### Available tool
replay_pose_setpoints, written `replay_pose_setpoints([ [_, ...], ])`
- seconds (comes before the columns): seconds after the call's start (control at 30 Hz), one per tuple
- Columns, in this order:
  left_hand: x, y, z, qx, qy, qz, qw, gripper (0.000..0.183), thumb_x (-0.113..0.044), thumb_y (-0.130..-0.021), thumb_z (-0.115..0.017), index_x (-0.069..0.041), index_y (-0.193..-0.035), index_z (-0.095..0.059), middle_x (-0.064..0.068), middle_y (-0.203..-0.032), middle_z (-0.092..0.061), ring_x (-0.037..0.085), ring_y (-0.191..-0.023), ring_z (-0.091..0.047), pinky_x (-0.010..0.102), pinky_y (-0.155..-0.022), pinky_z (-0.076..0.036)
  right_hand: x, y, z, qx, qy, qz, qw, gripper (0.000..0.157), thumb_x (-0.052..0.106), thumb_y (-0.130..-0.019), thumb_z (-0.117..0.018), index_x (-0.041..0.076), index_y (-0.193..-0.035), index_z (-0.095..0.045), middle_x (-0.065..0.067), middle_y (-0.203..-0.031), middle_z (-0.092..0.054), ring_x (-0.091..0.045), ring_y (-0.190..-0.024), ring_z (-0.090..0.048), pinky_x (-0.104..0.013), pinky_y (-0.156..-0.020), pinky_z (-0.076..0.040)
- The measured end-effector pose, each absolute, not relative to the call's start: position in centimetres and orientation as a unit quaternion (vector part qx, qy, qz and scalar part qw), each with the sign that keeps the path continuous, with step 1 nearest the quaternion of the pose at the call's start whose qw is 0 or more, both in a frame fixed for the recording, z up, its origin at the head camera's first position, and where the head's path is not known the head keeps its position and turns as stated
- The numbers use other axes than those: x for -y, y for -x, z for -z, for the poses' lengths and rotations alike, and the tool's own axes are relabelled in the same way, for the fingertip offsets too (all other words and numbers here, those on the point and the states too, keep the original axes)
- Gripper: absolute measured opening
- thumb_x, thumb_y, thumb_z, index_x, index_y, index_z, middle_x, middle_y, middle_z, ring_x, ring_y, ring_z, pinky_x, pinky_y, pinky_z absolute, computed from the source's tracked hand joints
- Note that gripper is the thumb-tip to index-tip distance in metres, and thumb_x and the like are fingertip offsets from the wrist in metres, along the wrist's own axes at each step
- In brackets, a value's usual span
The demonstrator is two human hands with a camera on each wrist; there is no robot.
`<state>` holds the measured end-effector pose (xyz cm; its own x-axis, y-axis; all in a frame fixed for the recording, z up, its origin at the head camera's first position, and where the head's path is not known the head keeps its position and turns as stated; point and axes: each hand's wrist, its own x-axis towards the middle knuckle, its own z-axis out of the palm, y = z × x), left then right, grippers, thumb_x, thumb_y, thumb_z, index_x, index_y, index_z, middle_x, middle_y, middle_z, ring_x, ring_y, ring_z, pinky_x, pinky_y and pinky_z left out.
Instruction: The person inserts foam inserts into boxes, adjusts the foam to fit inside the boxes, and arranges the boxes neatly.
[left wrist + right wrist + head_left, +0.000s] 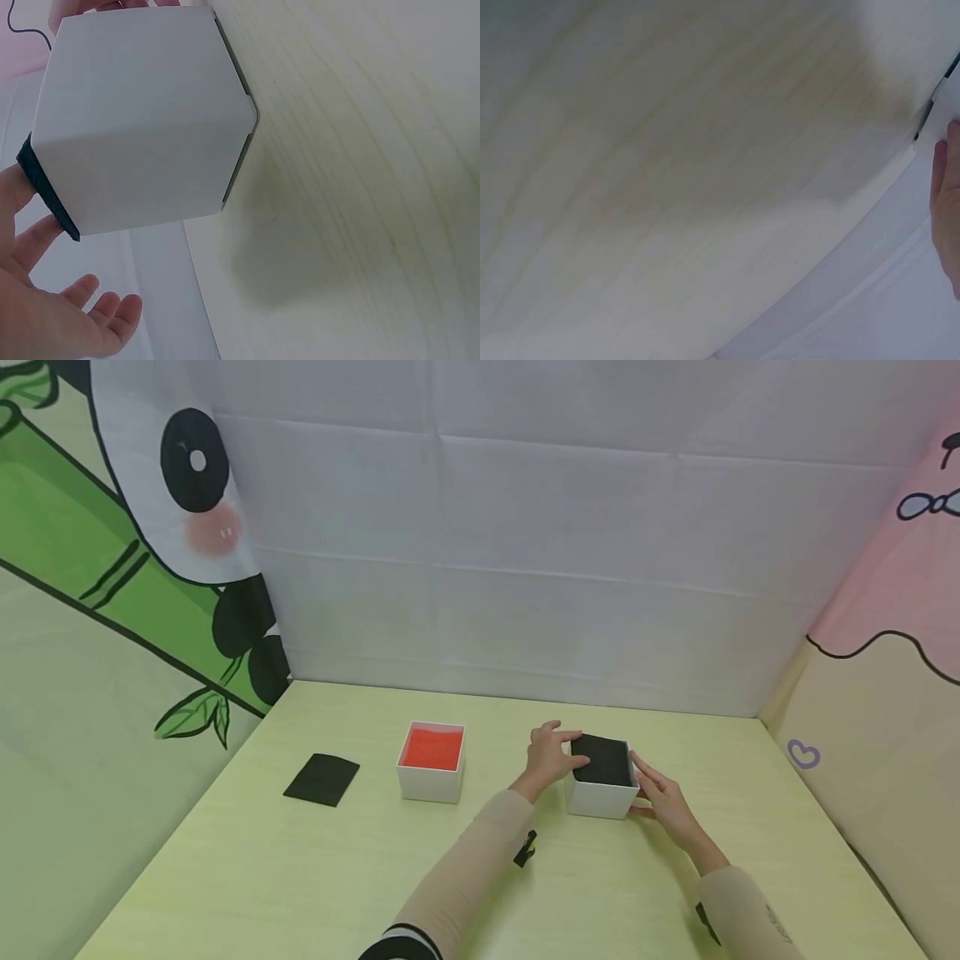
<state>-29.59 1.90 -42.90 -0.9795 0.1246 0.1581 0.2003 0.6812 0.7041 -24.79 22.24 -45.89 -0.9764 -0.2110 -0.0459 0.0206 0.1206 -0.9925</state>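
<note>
A white box (602, 799) stands upright on the table, with a black square sheet (604, 758) lying in its opening at about rim height. My left hand (550, 758) reaches over the box's left side; its thumb and index finger touch the sheet's left part, while the other fingers stay off it. In the left wrist view, the sheet's dark edge (46, 191) sticks out a little past the rim beneath those fingers. Along the box's right wall rests my right hand (666, 803), its fingers fairly straight. Only part of that hand (946, 202) shows in the right wrist view.
Left of this box stands another white box (430, 785) with a red sheet (432, 749) inside. Farther left, a second black sheet (322, 779) lies flat on the pale yellow table (360, 877). A white cloth backdrop (510, 627) rises behind the table, with printed panels at both sides.
</note>
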Motion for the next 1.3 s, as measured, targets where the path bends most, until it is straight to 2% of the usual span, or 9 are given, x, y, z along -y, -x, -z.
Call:
replay_pose_setpoints([
  [0.17,-2.0,29.6,42.8,0.923,0.080,0.374,0.038,0.042,-0.030,-0.070,-0.076,-0.017,-0.109,-0.067,0.008,-0.131,-0.044,0.031,-0.115,-0.039,0.039,-0.081,-0.041,-22.3,24.8,46.0,-0.745,0.067,0.658,0.087,0.051,0.023,-0.097,-0.038,0.007,-0.142,-0.019,-0.027,-0.140,-0.022,-0.003,-0.088,-0.056,-0.041,-0.077,-0.048],
  [0.5,-2.6,29.4,42.7,0.946,0.094,0.307,0.053,0.041,-0.033,-0.067,-0.078,-0.016,-0.104,-0.069,0.003,-0.130,-0.045,0.028,-0.115,-0.040,0.037,-0.080,-0.041,-22.2,24.9,46.1,-0.755,0.064,0.647,0.081,0.052,0.026,-0.097,-0.039,0.005,-0.141,-0.021,-0.029,-0.138,-0.024,-0.004,-0.085,-0.057,-0.039,-0.075,-0.049],
  [0.73,-2.9,29.5,42.6,0.955,0.086,0.281,0.030,0.041,-0.036,-0.067,-0.077,-0.021,-0.104,-0.069,0.002,-0.131,-0.044,0.025,-0.115,-0.040,0.037,-0.081,-0.040,-22.2,24.8,46.1,-0.756,0.063,0.647,0.079,0.051,0.024,-0.097,-0.039,0.005,-0.141,-0.022,-0.028,-0.138,-0.026,-0.005,-0.084,-0.058,-0.039,-0.074,-0.049],
  [1.03,-3.4,29.5,42.7,0.967,0.079,0.244,-0.013,0.038,-0.038,-0.067,-0.077,-0.023,-0.102,-0.070,0.005,-0.134,-0.041,0.025,-0.116,-0.037,0.039,-0.082,-0.038,-22.1,24.9,46.2,-0.754,0.064,0.648,0.081,0.051,0.025,-0.097,-0.039,0.006,-0.141,-0.022,-0.027,-0.137,-0.028,-0.006,-0.084,-0.058,-0.040,-0.074,-0.049],
  [1.3,-3.7,29.6,43.1,0.964,0.078,0.253,-0.008,0.041,-0.039,-0.068,-0.076,-0.023,-0.104,-0.069,0.006,-0.129,-0.046,0.025,-0.114,-0.038,0.040,-0.082,-0.038,-22.3,25.0,46.3,-0.755,0.065,0.648,0.077,0.051,0.025,-0.097,-0.038,0.005,-0.141,-0.022,-0.029,-0.135,-0.029,-0.005,-0.084,-0.057,-0.041,-0.075,-0.049],
])
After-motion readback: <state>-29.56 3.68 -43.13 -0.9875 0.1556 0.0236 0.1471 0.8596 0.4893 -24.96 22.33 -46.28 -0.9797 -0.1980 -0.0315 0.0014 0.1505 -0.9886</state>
